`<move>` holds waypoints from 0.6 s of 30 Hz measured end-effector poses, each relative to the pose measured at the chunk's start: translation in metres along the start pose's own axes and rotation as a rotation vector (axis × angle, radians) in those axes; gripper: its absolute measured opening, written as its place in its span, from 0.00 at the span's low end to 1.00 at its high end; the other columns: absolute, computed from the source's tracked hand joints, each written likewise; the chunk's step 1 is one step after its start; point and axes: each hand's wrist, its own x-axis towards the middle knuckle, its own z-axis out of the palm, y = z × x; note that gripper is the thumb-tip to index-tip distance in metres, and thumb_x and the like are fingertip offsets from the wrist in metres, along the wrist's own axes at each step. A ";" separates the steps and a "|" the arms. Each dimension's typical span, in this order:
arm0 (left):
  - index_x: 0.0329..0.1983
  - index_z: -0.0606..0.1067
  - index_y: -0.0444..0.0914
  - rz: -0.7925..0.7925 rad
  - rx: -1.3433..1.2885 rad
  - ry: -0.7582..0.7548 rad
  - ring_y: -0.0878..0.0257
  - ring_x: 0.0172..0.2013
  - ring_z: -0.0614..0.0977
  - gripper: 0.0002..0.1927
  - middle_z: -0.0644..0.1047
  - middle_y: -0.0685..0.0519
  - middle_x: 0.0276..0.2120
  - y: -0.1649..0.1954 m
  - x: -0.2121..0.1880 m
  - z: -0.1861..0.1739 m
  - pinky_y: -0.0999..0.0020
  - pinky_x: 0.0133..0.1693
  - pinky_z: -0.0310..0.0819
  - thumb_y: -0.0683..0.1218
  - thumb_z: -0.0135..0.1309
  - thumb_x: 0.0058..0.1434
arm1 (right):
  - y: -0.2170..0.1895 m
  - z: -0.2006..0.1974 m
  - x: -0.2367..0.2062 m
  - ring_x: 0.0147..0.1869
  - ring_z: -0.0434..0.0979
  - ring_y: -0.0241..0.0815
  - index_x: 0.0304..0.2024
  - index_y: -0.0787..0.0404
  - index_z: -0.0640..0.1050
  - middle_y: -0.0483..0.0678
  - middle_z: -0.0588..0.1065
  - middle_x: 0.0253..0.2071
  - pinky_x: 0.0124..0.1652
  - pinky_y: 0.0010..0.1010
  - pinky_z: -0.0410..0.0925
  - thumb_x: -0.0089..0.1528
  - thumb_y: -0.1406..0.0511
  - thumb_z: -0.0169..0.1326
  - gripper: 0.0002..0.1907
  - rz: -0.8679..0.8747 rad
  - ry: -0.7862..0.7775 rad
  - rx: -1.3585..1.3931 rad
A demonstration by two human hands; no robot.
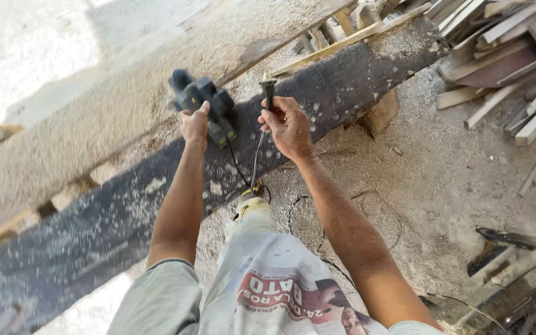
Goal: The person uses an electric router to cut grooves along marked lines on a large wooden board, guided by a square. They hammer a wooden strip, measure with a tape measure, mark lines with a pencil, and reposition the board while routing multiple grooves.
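A dark electric hand planer (pixel 203 99) sits on a long dark plank (pixel 94 229) dusted with sawdust. My left hand (pixel 194 124) rests on the planer's rear, fingers wrapped at its handle. Just to the right, my right hand (pixel 288 127) is closed around a black plug and cable (pixel 268 93), held upright above the plank. The black cord (pixel 257 161) runs down from that hand toward my legs and along the ground.
A pale sawdust-covered board (pixel 63 136) lies beside the dark plank. Stacked wood offcuts (pixel 504 56) fill the upper right. A wooden block (pixel 381 113) props the plank. Loose planks (pixel 516 267) lie on the dusty ground at lower right.
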 end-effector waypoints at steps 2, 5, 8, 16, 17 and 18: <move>0.61 0.65 0.34 -0.058 -0.275 -0.106 0.53 0.54 0.78 0.38 0.74 0.43 0.56 0.013 0.025 0.023 0.59 0.52 0.75 0.56 0.69 0.57 | 0.010 0.001 0.027 0.41 0.85 0.34 0.51 0.61 0.78 0.46 0.78 0.43 0.35 0.32 0.79 0.69 0.65 0.55 0.10 0.048 -0.012 0.023; 0.59 0.66 0.37 -0.142 -0.514 -0.226 0.60 0.45 0.80 0.34 0.77 0.49 0.50 0.019 0.049 0.045 0.64 0.40 0.77 0.52 0.68 0.55 | 0.027 0.006 0.046 0.37 0.83 0.32 0.50 0.60 0.80 0.44 0.80 0.38 0.35 0.28 0.77 0.68 0.64 0.57 0.10 0.128 0.027 -0.067; 0.56 0.64 0.39 -0.223 -0.547 -0.277 0.62 0.33 0.78 0.31 0.74 0.50 0.40 0.019 0.062 0.058 0.66 0.32 0.77 0.53 0.66 0.57 | 0.048 0.003 0.065 0.33 0.80 0.31 0.49 0.59 0.81 0.43 0.80 0.33 0.32 0.27 0.74 0.67 0.62 0.58 0.10 0.256 0.028 -0.106; 0.51 0.65 0.39 -0.176 -0.372 -0.419 0.64 0.25 0.75 0.29 0.72 0.53 0.32 0.010 0.053 0.107 0.68 0.27 0.73 0.59 0.64 0.59 | 0.098 -0.036 0.094 0.36 0.81 0.32 0.45 0.59 0.80 0.41 0.80 0.33 0.39 0.32 0.75 0.68 0.59 0.57 0.10 0.305 0.045 -0.130; 0.51 0.66 0.39 -0.190 -0.364 -0.456 0.65 0.25 0.75 0.29 0.72 0.53 0.32 0.008 0.048 0.114 0.69 0.28 0.73 0.60 0.64 0.60 | 0.102 -0.041 0.093 0.37 0.81 0.33 0.45 0.58 0.78 0.41 0.79 0.34 0.40 0.32 0.74 0.68 0.59 0.55 0.11 0.301 0.060 -0.086; 0.50 0.67 0.39 -0.205 -0.357 -0.492 0.66 0.25 0.75 0.28 0.72 0.54 0.32 0.007 0.042 0.124 0.69 0.28 0.74 0.62 0.63 0.60 | 0.107 -0.048 0.093 0.39 0.81 0.33 0.46 0.58 0.77 0.41 0.78 0.35 0.41 0.32 0.74 0.69 0.58 0.54 0.11 0.297 0.073 -0.043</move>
